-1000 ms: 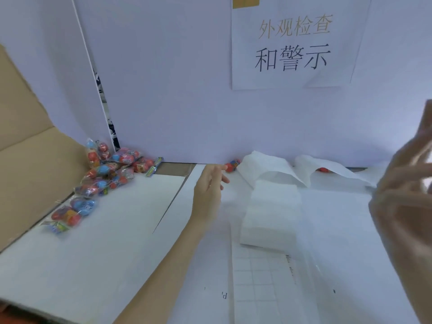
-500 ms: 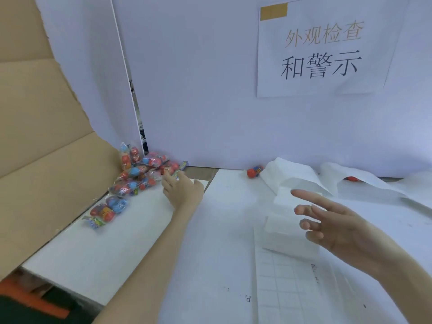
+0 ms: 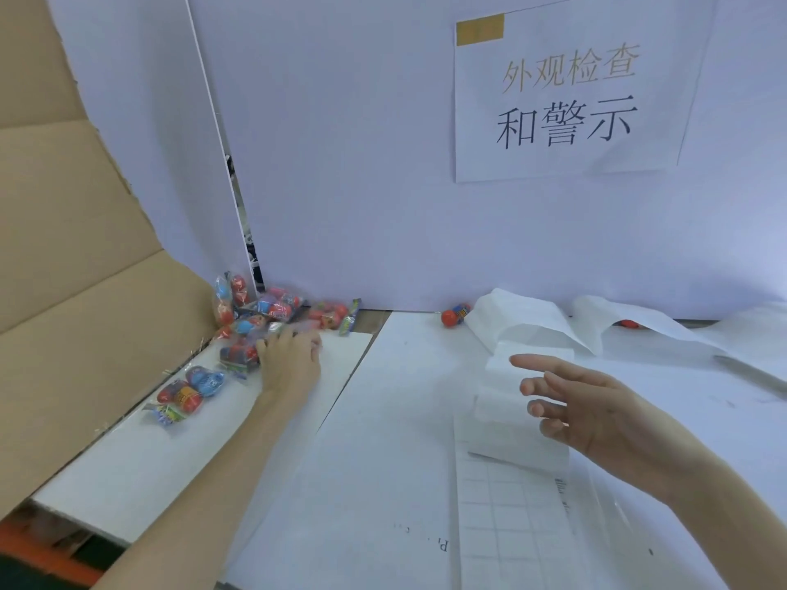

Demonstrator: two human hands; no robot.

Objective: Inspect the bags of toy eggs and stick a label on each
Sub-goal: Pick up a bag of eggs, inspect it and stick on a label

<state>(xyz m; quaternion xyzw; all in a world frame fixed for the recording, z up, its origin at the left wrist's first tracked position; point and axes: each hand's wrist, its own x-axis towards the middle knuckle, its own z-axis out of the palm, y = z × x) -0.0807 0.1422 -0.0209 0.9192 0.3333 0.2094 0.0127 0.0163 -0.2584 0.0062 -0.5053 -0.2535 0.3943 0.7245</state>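
Several clear bags of red and blue toy eggs (image 3: 266, 306) lie heaped in the far left corner against the cardboard. My left hand (image 3: 291, 359) reaches into the heap, its fingers curled onto one bag (image 3: 238, 354); the fingertips are blurred. One more bag (image 3: 191, 387) lies apart, nearer to me. My right hand (image 3: 596, 408) hovers with spread fingers, holding nothing, above a white label strip (image 3: 526, 376). The strip runs down to a gridded label sheet (image 3: 506, 517).
A brown cardboard flap (image 3: 85, 313) walls off the left side. White panels with a printed sign (image 3: 566, 100) stand behind. A loose red egg (image 3: 453, 315) lies by the back wall. Curled paper backing (image 3: 596, 321) sprawls at the back right. A white board (image 3: 140, 466) covers the left.
My left hand moved left from the table's middle into the heap of bags and closed on one. My right hand came down from beside the camera to hover over the strip.
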